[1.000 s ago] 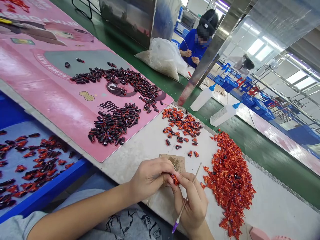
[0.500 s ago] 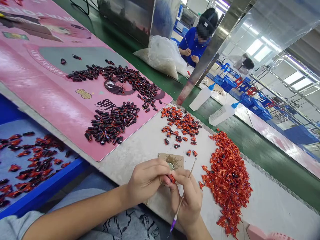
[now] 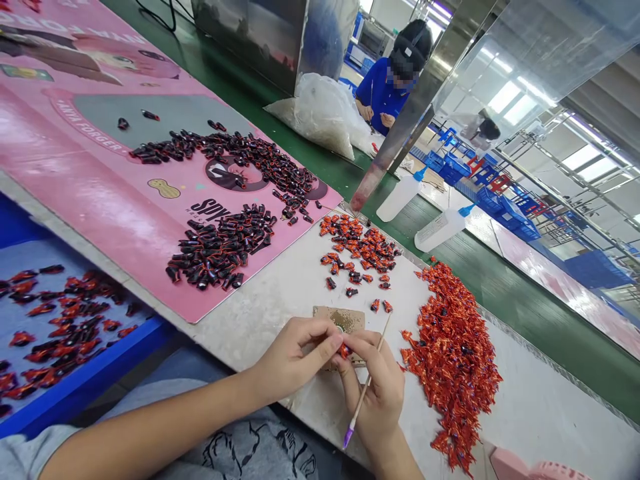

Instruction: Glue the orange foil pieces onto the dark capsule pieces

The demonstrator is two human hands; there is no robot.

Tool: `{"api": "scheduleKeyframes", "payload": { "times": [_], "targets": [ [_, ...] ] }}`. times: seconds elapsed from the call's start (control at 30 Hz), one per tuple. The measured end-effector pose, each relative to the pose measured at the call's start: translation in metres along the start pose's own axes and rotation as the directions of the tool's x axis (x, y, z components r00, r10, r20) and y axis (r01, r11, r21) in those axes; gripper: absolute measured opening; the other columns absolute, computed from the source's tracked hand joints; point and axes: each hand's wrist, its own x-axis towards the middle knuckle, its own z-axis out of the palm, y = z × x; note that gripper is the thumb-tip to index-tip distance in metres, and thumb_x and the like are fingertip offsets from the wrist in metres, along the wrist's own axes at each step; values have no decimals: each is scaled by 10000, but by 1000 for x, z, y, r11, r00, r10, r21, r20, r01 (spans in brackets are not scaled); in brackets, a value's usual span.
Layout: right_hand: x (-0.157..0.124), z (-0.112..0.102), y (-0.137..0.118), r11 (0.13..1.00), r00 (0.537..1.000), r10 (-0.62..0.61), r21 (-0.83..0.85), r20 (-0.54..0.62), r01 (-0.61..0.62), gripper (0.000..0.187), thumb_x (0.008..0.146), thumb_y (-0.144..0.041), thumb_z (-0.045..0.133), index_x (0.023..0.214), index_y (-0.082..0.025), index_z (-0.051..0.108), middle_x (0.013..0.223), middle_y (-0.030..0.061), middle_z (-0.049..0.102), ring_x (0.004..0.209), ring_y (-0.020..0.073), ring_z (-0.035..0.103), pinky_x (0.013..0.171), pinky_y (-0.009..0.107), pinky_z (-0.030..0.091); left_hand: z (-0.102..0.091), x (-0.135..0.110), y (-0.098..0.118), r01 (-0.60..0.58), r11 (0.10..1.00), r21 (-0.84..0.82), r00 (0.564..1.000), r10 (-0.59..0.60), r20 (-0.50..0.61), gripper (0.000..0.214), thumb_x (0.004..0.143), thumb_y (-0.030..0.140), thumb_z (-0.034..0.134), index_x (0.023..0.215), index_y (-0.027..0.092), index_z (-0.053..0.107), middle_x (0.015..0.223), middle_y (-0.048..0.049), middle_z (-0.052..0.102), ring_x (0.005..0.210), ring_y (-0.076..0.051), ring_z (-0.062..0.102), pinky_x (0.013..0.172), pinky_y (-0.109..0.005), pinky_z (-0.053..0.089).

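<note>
- The left hand (image 3: 295,357) comes in from the lower left with its fingers curled, the fingertips pressed against a small shiny orange-red piece (image 3: 344,351).
- The right hand (image 3: 380,393) closes on the same piece from the other side, and its thumb and fingers also pinch a thin wooden stick with a purple tip (image 3: 384,332). The stick's bare end rises just beside the piece.
- The piece is held in the air just above a square of brown cardboard (image 3: 340,319) speckled with powder, on a pale speckled surface (image 3: 270,313).
- Of the groups in view, the largest is a loose heap of orange-red shreds and pieces (image 3: 453,360) to the right of the hands.
- A smaller scatter of orange-and-dark pieces (image 3: 357,250) lies ahead of the hands.
- Many dark pieces with red markings (image 3: 220,247) form two dense bands on a pink printed mat (image 3: 65,127).
- More red-and-dark pieces (image 3: 70,333) lie in a blue-rimmed tray (image 3: 125,353) at the left.
- Farther off, a person in a blue shirt (image 3: 383,93) works beyond a white plastic sack (image 3: 320,117).
</note>
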Motion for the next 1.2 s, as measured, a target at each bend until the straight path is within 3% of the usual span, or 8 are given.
{"api": "scheduleKeyframes", "payload": {
  "times": [0.1,0.23,0.47,0.67,0.77,0.83,0.97,1.2],
  "targets": [
    [0,-1,-1,999,999,37,-16,-19,-37,231,951,-354,594,1145,-229,593,826,39,666,689,165,648,588,269,532,2,-2,1,71,991,-116,997,-70,14,530,859,651,560,707,146,614,580,10,525,511,-108,439,472,-206,359],
    [-7,3,4,990,992,125,63,-35,-122,323,968,-519,488,913,-210,565,718,6,581,617,147,567,535,255,454,3,-6,-1,104,985,-139,994,-100,30,527,809,669,616,788,144,645,667,-20,592,583,-132,501,541,-229,403],
    [-13,6,7,969,978,176,154,108,-192,365,1019,-412,390,733,-205,481,643,-16,477,582,130,459,524,252,350,0,-4,1,17,1000,9,991,-18,135,555,839,680,563,726,139,616,648,-23,562,618,-153,504,576,-254,381],
    [-3,3,-3,976,984,135,156,117,-152,348,1034,-381,361,758,-207,484,679,-4,513,620,136,496,532,245,368,0,-3,3,5,1000,3,989,-6,150,568,834,697,555,700,146,594,641,-8,526,617,-146,472,574,-253,360],
    [-3,3,-1,979,987,130,148,95,-143,371,1029,-397,379,725,-207,471,640,-16,490,598,131,486,528,242,368,1,-3,2,83,994,-72,984,-71,163,578,795,722,585,699,152,579,640,-1,517,627,-147,469,585,-255,358],
    [-4,4,0,978,989,125,159,79,-136,423,1028,-446,360,694,-208,462,604,-20,478,583,133,484,535,249,373,2,-3,2,195,962,-191,967,-156,202,575,753,732,628,705,163,558,619,17,502,585,-131,447,563,-249,347],
    [-7,1,-1,954,979,184,223,84,-199,570,1007,-598,212,662,-214,454,594,-3,507,591,155,529,570,287,396,4,-2,3,380,811,-444,918,-270,292,538,708,675,730,717,170,544,581,38,489,512,-95,363,496,-227,279],
    [-7,-3,-9,946,967,225,211,122,-246,574,998,-615,207,693,-222,493,595,-4,483,608,167,517,618,314,410,4,-3,3,456,668,-589,889,-307,340,485,695,570,810,708,155,559,550,41,456,500,-81,345,479,-218,233]
  ]
}}
